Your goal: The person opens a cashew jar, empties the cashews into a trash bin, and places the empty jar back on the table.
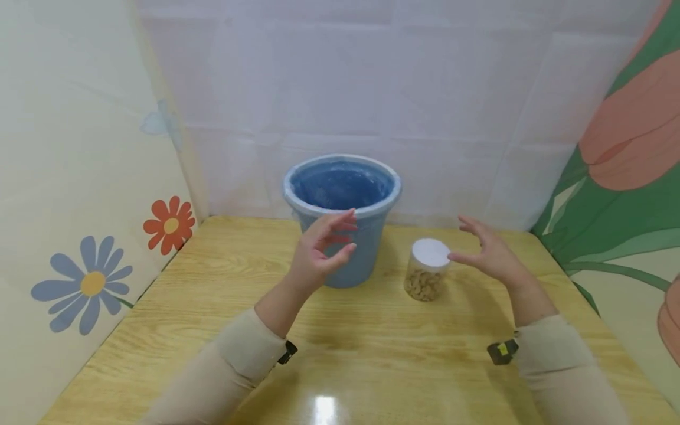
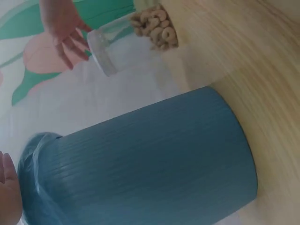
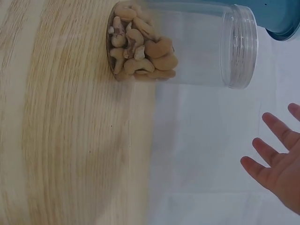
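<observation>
A blue bin [image 1: 342, 265] stands upright near the back of the table, with crinkled plastic film over its rim [image 2: 35, 154]. My left hand [image 1: 319, 251] is in front of the bin with nothing in its fingers; whether it touches the rim I cannot tell. To the right of the bin stands a clear jar [image 1: 425, 277] with a white lid [image 1: 431, 252]. Cashew nuts [image 3: 140, 54] fill its lower part. Just right of the jar my right hand [image 1: 491, 254] is held with fingers spread, apart from it in the right wrist view.
The wood-grain table [image 1: 372, 354] reaches back to a white sheet-like backdrop [image 1: 425, 88]. Panels printed with flowers stand at the left [image 1: 79, 177] and right [image 1: 627, 224]. Dark wrist devices [image 1: 502, 352] sit at both sleeve cuffs.
</observation>
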Motion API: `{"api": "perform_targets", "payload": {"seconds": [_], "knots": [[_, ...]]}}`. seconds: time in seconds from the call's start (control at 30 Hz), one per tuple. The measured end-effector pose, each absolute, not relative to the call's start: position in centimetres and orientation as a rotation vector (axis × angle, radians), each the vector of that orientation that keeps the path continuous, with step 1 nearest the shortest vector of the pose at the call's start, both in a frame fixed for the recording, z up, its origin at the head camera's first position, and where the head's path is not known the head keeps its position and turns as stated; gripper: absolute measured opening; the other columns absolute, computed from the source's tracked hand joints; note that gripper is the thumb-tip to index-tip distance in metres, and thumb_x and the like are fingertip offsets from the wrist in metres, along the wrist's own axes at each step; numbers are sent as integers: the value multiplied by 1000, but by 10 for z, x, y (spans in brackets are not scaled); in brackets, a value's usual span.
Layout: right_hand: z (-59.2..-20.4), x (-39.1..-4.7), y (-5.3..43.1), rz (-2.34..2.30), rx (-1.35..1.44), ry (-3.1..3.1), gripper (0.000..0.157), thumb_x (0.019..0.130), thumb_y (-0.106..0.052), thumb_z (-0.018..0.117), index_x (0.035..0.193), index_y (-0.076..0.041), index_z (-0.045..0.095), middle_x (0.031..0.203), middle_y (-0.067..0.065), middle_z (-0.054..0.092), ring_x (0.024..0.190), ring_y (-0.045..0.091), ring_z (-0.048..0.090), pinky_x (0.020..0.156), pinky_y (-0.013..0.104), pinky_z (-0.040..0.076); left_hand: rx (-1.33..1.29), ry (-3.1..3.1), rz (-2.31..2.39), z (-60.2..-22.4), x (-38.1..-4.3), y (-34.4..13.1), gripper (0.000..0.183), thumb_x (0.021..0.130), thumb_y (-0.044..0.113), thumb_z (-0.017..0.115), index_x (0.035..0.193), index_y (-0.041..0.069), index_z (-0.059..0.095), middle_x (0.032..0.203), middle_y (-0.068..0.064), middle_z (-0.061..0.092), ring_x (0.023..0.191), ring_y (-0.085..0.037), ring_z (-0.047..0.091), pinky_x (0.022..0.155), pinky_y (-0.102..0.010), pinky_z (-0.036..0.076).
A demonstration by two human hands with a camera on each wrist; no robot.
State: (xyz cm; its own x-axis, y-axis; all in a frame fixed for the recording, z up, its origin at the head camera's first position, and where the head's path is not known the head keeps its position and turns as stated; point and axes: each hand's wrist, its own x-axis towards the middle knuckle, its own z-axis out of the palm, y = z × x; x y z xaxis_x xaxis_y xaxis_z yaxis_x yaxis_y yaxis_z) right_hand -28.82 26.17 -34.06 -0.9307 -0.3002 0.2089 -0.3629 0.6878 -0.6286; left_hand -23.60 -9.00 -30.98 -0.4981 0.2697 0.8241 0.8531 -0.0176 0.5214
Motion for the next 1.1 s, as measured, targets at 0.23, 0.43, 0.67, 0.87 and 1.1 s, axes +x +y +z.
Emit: {"api": "perform_targets", "payload": {"seconds": [0.23, 0.43, 0.67, 0.87, 1.1], "knots": [[-350, -289, 263, 1177, 508, -2803, 89, 80, -37, 69, 147, -17, 14, 144, 21, 29, 130, 44, 22, 99, 63, 23, -1283, -1864, -1404, -308, -221, -67, 46, 71, -14, 65, 115, -14, 51, 109, -24, 56, 100, -34, 56, 77, -36, 53], [-356, -290, 265, 1241, 494, -2788, 88, 82, -37, 67, 147, -14, 12, 143, 24, 29, 128, 45, 25, 101, 62, 22, -1273, -1995, -1365, -312, -224, -48, 42, 75, -8, 66, 115, -10, 53, 111, -23, 56, 100, -31, 56, 80, -29, 52], [-363, -292, 264, 1336, 455, -2802, 90, 82, -39, 66, 148, -17, 9, 145, 23, 25, 130, 45, 22, 102, 62, 21, -1274, -2101, -1431, -323, -229, -30, 44, 78, -4, 65, 120, -8, 51, 117, -23, 54, 104, -34, 54, 84, -32, 51], [-371, -295, 264, 1402, 436, -2803, 90, 82, -38, 66, 148, -19, 8, 146, 23, 24, 130, 45, 22, 101, 61, 23, -1181, -2274, -1531, -339, -242, -13, 52, 81, 4, 66, 129, -1, 47, 129, -17, 48, 117, -29, 47, 88, -39, 48], [-375, -297, 265, 1487, 451, -2792, 85, 86, -32, 63, 148, -21, 6, 146, 24, 21, 129, 48, 22, 95, 66, 26, -1115, -2417, -1493, -369, -274, 2, 63, 82, 18, 69, 138, 12, 39, 137, -4, 42, 123, -18, 41, 91, -27, 45]]}}
